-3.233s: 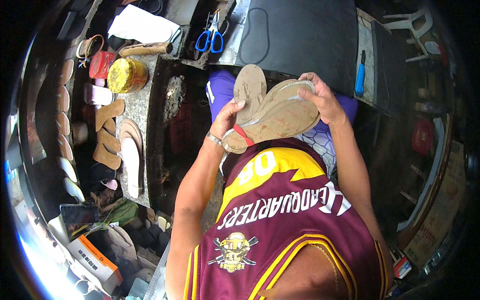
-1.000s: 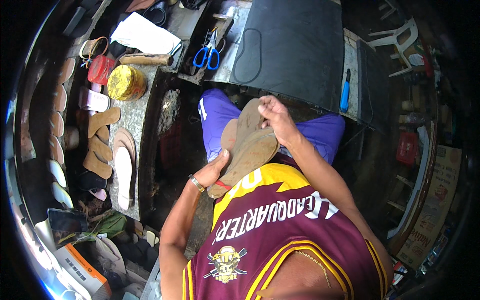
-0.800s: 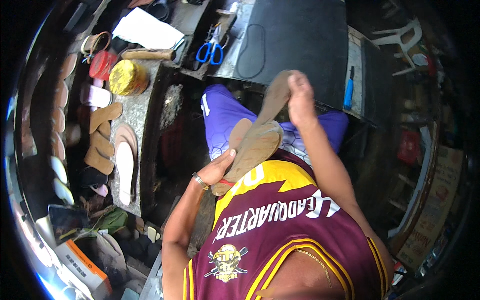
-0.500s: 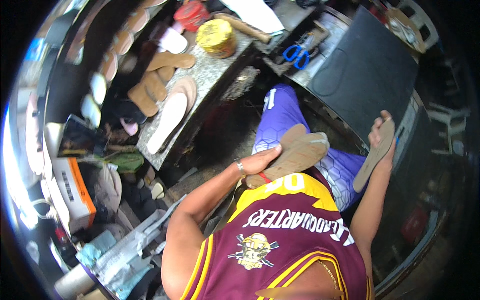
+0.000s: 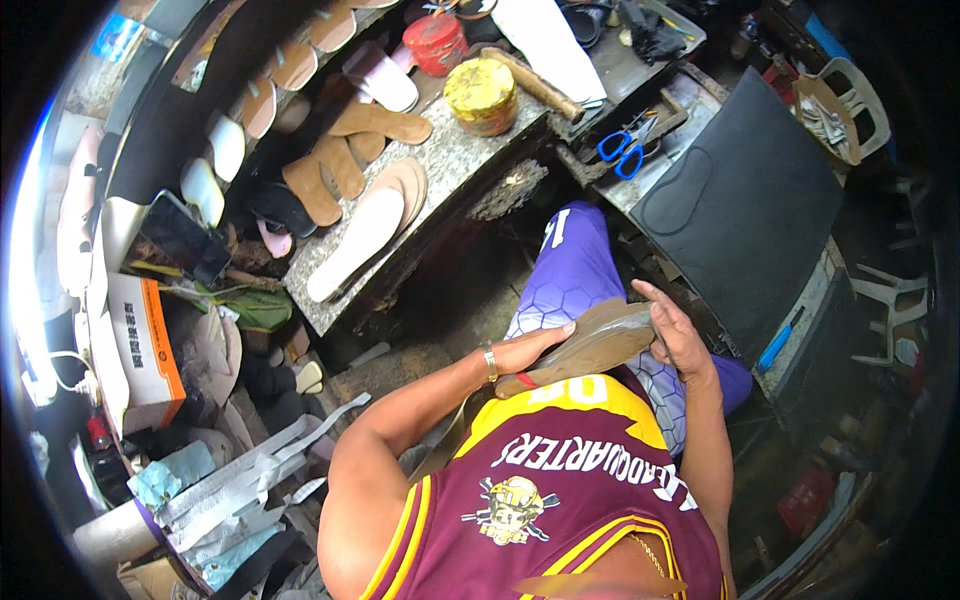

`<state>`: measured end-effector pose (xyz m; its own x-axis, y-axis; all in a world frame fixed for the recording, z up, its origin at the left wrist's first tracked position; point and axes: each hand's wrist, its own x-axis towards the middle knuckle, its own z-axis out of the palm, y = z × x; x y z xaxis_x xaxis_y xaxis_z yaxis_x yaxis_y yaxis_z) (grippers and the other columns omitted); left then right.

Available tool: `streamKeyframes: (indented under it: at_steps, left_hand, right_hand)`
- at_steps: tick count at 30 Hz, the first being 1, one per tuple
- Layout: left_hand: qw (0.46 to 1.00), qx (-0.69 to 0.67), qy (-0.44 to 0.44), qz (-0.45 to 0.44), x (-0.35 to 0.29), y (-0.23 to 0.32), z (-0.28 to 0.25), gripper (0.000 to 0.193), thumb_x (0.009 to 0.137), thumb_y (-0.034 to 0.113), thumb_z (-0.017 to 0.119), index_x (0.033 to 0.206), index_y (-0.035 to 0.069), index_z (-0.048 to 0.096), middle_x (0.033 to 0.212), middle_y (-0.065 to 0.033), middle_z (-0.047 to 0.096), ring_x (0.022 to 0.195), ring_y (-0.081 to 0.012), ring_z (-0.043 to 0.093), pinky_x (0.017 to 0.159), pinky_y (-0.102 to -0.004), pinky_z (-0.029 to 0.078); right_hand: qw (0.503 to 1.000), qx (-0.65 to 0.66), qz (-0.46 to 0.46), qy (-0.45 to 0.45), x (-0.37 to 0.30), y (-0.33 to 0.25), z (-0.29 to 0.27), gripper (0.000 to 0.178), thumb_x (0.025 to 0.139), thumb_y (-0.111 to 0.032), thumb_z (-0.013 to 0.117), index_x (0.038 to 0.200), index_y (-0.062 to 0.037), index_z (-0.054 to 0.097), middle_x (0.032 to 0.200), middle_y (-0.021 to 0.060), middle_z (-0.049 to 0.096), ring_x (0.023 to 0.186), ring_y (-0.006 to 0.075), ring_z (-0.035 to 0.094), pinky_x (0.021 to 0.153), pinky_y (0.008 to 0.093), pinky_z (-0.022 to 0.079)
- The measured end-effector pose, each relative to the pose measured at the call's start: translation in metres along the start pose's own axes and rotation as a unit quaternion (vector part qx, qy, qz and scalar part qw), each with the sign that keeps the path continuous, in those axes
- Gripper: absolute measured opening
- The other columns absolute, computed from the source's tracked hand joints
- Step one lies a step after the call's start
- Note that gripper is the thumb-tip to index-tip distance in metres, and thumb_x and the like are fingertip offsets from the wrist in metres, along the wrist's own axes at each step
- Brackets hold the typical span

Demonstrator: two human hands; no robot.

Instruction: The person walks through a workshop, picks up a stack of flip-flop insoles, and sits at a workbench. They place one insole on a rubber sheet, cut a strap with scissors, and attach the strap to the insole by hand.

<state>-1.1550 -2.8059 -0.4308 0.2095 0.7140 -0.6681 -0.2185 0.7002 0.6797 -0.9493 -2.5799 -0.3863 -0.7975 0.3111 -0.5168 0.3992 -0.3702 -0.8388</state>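
Over my lap lies a small stack of brownish-grey shoe soles [image 5: 600, 340], a red band showing near the end closest to me. My left hand [image 5: 535, 350] is closed on the stack's left side, thumb on top. At the other end my right hand [image 5: 683, 335] rests against the tips with its fingers stretched out. How many soles lie together I cannot tell. To the right of my knees is a black sheet [image 5: 760, 200] with a sole outline marked on it.
Left, a stone-topped bench [image 5: 460, 160] bears pale and tan insoles [image 5: 365, 235], a yellow tub [image 5: 480, 95] and a red tub [image 5: 436, 45]. Blue-handled scissors [image 5: 625, 155] lie beyond my knee. A blue-handled tool [image 5: 780, 348] rests at the sheet's near edge. A box [image 5: 140, 350] stands far left.
My right hand has come in from the far right with the single sole it held, to the end of the stack. My left hand keeps its hold. The view has shifted slightly.
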Motion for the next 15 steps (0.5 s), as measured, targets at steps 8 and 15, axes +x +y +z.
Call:
streamKeyframes:
  at_steps: [8,15]
  left_hand:
    - [0.997,0.029,-0.015,0.075,0.024,-0.016,0.002,0.073,0.114,0.057,0.024,0.154,0.001,0.05,0.145,-0.0131,0.06,0.129,-0.0183,0.057,0.114,-0.0344,0.042]
    - [0.996,0.044,-0.05,0.058,0.025,-0.012,-0.002,0.084,0.11,0.069,0.02,0.152,0.004,0.051,0.14,-0.014,0.062,0.125,-0.0191,0.059,0.11,-0.0362,0.044]
  right_hand:
    - [0.982,-0.183,-0.045,-0.007,0.018,-0.004,-0.01,0.041,0.112,-0.038,0.052,0.117,-0.0018,0.07,0.102,0.0037,0.071,0.1,0.0129,0.062,0.094,0.0316,0.049]
    - [0.992,-0.119,0.014,-0.041,0.011,-0.001,-0.024,0.045,0.109,-0.045,0.056,0.105,-0.0026,0.07,0.091,0.0008,0.066,0.089,0.0108,0.057,0.082,0.0303,0.048]
